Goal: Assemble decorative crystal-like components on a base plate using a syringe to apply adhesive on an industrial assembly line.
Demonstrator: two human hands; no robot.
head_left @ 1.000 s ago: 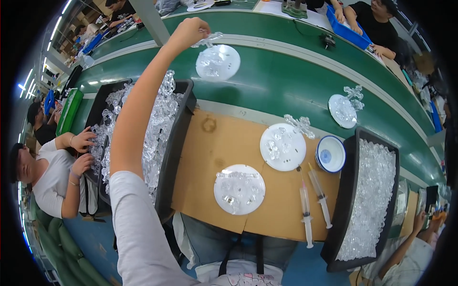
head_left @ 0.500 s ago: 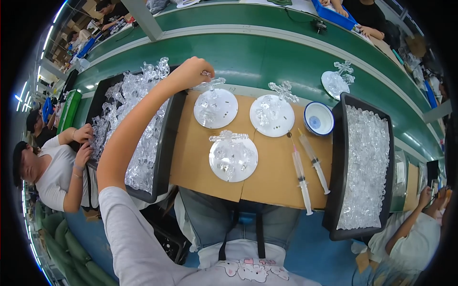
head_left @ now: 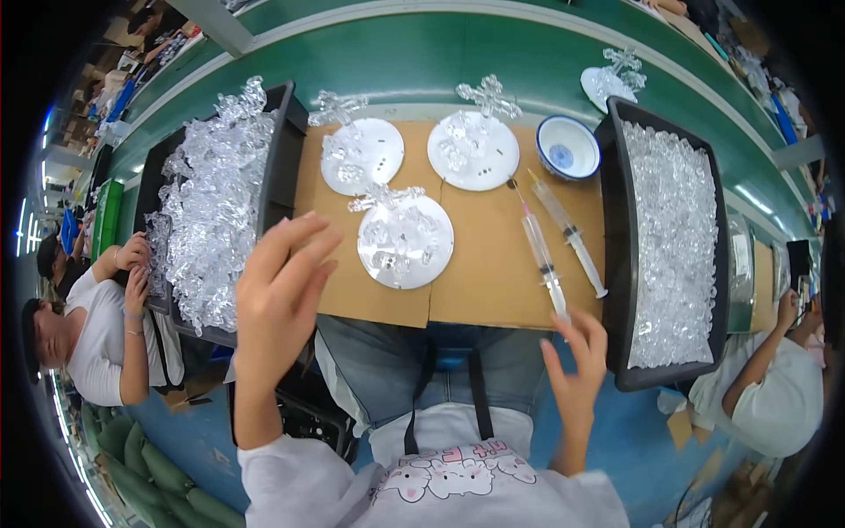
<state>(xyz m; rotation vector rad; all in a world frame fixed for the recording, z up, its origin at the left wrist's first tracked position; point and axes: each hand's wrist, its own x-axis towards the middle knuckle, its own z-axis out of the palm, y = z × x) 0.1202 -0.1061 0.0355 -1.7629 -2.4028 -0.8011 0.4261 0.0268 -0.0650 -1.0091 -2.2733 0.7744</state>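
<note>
Right hand (head_left: 576,363) at plunger end of pink-tipped syringe (head_left: 537,245), nr the cardboard (head_left: 480,255)'s front edge

From where I stand, the right hand is the nearer one by far: it's just off the cardboard's front edge, toward the right corner. The pink-tipped syringe lies on the cardboard, straight beyond those fingertips, plunger end facing them. Its long axis slants, tip toward the cardboard's back, plunger toward its front right. Thumb & forefinger stand apart w/ nothing visible btwn them; can't tell if a fingertip touches the plunger. The left hand (head_left: 280,290), fingers loosely spread & no load that I can see, hangs by the cardboard's front left corner, well apart from the syringe.

Materials: the syringe is a slim, clear plastic tube. The yellow-tipped syringe (head_left: 566,223) lies nearer the cardboard's right edge, approx same slant. Cardboard's matte brown & flat, w/ a seam. On it: 3 smooth white discs, i.e. front disc (head_left: 431,218), back left disc (head_left: 385,145), back right disc (head_left: 499,158), all carrying glassy, knobbly pieces, some cross-shaped. Glossy white bowl (head_left: 553,130) w/ blue rim sits at the cardboard's back right corner. Black tubs flank the cardboard: left tub (head_left: 283,132) heaped w/ big lumpy clear bits, right tub (head_left: 620,264) w/ finer, gravelly ones.
</note>
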